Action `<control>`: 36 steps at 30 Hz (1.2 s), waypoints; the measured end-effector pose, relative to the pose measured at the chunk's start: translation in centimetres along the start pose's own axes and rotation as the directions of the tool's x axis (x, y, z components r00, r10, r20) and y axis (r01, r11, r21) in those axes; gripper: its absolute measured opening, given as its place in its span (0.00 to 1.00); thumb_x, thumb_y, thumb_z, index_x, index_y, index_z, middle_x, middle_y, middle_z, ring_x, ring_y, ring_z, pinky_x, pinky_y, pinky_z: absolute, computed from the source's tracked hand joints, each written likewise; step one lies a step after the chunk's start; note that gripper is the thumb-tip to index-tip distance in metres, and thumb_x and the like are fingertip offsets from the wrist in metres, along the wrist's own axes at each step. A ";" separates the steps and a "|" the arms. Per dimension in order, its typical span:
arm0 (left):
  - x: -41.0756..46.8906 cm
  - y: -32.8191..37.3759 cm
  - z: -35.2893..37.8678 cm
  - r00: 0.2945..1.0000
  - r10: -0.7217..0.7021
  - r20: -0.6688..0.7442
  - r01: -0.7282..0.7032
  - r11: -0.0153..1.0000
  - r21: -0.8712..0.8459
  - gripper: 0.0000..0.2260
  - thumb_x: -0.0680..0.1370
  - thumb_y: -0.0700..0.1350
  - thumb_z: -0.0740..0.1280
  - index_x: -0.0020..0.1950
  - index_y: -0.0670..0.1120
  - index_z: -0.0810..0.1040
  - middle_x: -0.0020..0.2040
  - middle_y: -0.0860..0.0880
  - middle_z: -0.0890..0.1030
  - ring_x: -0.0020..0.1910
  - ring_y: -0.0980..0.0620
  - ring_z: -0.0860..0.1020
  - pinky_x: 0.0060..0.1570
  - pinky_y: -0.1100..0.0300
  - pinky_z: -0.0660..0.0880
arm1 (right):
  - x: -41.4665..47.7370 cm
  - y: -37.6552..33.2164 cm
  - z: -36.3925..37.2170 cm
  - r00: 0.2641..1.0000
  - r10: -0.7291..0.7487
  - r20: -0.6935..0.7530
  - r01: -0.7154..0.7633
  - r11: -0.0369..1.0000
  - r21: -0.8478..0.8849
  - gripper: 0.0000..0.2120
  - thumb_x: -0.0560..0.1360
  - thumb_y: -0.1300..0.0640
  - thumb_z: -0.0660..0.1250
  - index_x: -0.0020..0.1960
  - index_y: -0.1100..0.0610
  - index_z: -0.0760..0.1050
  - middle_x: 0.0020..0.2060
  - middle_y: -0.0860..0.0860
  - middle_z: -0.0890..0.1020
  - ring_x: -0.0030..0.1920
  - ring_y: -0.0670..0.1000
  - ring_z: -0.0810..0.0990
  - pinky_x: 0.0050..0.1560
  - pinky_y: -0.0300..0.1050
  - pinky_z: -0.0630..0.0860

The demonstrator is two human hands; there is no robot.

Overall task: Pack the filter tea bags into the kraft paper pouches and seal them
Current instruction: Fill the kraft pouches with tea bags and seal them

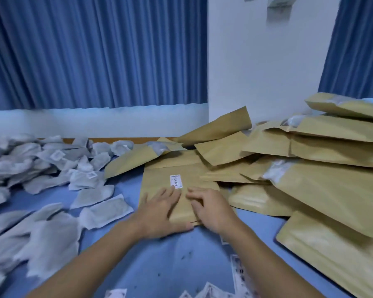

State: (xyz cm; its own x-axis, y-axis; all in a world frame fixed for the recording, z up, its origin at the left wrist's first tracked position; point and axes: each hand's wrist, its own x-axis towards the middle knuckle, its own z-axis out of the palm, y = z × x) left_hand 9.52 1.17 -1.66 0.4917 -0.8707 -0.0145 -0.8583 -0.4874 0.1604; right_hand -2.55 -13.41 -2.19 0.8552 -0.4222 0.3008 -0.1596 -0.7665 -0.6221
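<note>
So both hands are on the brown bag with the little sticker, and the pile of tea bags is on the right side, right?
Not quite. The left hand and right hand are on the brown bag with the little sticker, but the head view shows the pile of tea bags on the left side, not the right.

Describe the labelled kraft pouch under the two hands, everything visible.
The kraft pouch is a flat, tan, matte paper bag lying on the blue table cover, mid-view. A small white printed label sits on its upper face; the print is unreadable. The left hand and right hand rest on its near end, fingers on the paper. At its right edge other pouches overlap it.
</note>
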 end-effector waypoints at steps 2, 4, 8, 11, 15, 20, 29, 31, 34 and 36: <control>-1.4 -1.6 0.9 0.999 0.044 0.021 -0.046 0.992 0.120 0.53 0.67 0.81 0.54 0.82 0.53 0.44 0.83 0.53 0.44 0.81 0.52 0.43 0.77 0.38 0.46 | -0.6 -0.6 0.6 0.994 -0.072 0.084 0.087 0.979 -0.187 0.19 0.81 0.53 0.62 0.70 0.50 0.75 0.74 0.42 0.70 0.73 0.45 0.68 0.71 0.42 0.66; -2.0 -2.4 1.5 0.990 0.124 -0.072 -0.100 0.956 0.276 0.46 0.73 0.77 0.52 0.82 0.50 0.49 0.83 0.49 0.49 0.81 0.50 0.49 0.77 0.44 0.53 | -0.9 -1.3 0.4 0.978 -0.072 0.196 0.135 0.935 -0.328 0.26 0.79 0.44 0.63 0.75 0.49 0.68 0.78 0.42 0.63 0.76 0.45 0.63 0.72 0.44 0.65; -2.6 -3.2 0.8 0.942 0.288 -0.172 -0.241 0.938 0.251 0.33 0.80 0.68 0.51 0.72 0.43 0.69 0.72 0.44 0.71 0.71 0.45 0.70 0.67 0.50 0.68 | -1.0 -2.5 -0.5 0.932 -0.020 0.363 0.210 0.844 -0.493 0.38 0.73 0.33 0.66 0.78 0.47 0.61 0.79 0.40 0.59 0.76 0.47 0.63 0.70 0.47 0.68; -3.5 -3.9 -0.3 0.942 0.312 -0.123 -0.314 0.949 0.009 0.32 0.78 0.70 0.54 0.64 0.46 0.76 0.67 0.47 0.77 0.65 0.46 0.75 0.62 0.50 0.73 | -0.8 -3.0 -1.1 0.922 0.008 0.386 0.206 0.835 -0.510 0.31 0.76 0.33 0.63 0.75 0.43 0.67 0.77 0.37 0.62 0.73 0.49 0.67 0.68 0.50 0.70; -4.4 -4.6 -1.6 0.953 0.270 -0.134 -0.290 0.943 -0.163 0.19 0.82 0.60 0.59 0.61 0.51 0.82 0.62 0.54 0.82 0.61 0.54 0.78 0.64 0.53 0.72 | -0.7 -3.7 -1.3 0.936 -0.021 0.352 0.211 0.833 -0.511 0.17 0.80 0.36 0.57 0.60 0.41 0.79 0.65 0.39 0.78 0.61 0.52 0.76 0.55 0.50 0.75; -6.4 -1.9 1.0 0.394 -0.075 -0.916 -0.258 0.947 -0.189 0.05 0.80 0.50 0.68 0.47 0.50 0.78 0.44 0.53 0.76 0.43 0.52 0.74 0.48 0.58 0.71 | -0.7 -3.5 -0.8 0.994 -0.107 0.005 0.101 0.922 -0.375 0.19 0.81 0.44 0.59 0.37 0.52 0.72 0.31 0.49 0.76 0.39 0.53 0.74 0.36 0.48 0.70; -6.4 2.4 2.8 0.964 -0.264 -0.035 -0.064 -0.102 -0.993 0.31 0.69 0.67 0.73 0.57 0.42 0.74 0.50 0.38 0.83 0.49 0.42 0.85 0.41 0.47 0.82 | -1.3 -3.6 -1.1 0.858 -0.252 0.448 0.053 0.911 0.409 0.11 0.76 0.44 0.71 0.55 0.46 0.85 0.42 0.59 0.85 0.41 0.50 0.76 0.45 0.49 0.73; -6.6 1.9 2.9 0.973 -0.230 -0.026 -0.056 -0.125 -0.991 0.32 0.71 0.66 0.72 0.59 0.40 0.73 0.51 0.37 0.83 0.49 0.43 0.85 0.42 0.49 0.82 | -1.4 -3.2 -0.9 0.857 -0.240 0.456 0.000 0.885 0.466 0.14 0.76 0.45 0.73 0.59 0.46 0.84 0.51 0.52 0.86 0.53 0.45 0.81 0.56 0.41 0.75; -6.5 1.9 2.9 0.970 -0.238 -0.045 -0.075 -0.121 -0.990 0.35 0.72 0.64 0.72 0.59 0.34 0.70 0.42 0.41 0.82 0.46 0.43 0.85 0.40 0.50 0.82 | -1.6 -2.6 -0.6 0.871 -0.217 0.441 -0.066 0.838 0.542 0.14 0.75 0.46 0.73 0.59 0.49 0.84 0.54 0.57 0.85 0.54 0.45 0.80 0.59 0.39 0.74; -6.5 2.1 2.9 0.969 -0.241 -0.060 -0.088 -0.106 -0.991 0.35 0.70 0.63 0.72 0.58 0.33 0.70 0.40 0.42 0.81 0.44 0.44 0.84 0.37 0.51 0.82 | -1.7 -2.3 -0.4 0.882 -0.192 0.429 -0.090 0.827 0.554 0.13 0.76 0.45 0.72 0.57 0.50 0.85 0.52 0.62 0.84 0.50 0.47 0.77 0.55 0.42 0.72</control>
State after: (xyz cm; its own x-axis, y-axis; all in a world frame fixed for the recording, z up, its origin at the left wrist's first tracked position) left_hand 4.10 5.61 -4.13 0.6916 -0.7222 0.0065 0.1932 0.1936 0.9619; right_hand -3.83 -11.17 -0.97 0.9971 -0.0176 0.0743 0.0645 -0.3281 -0.9424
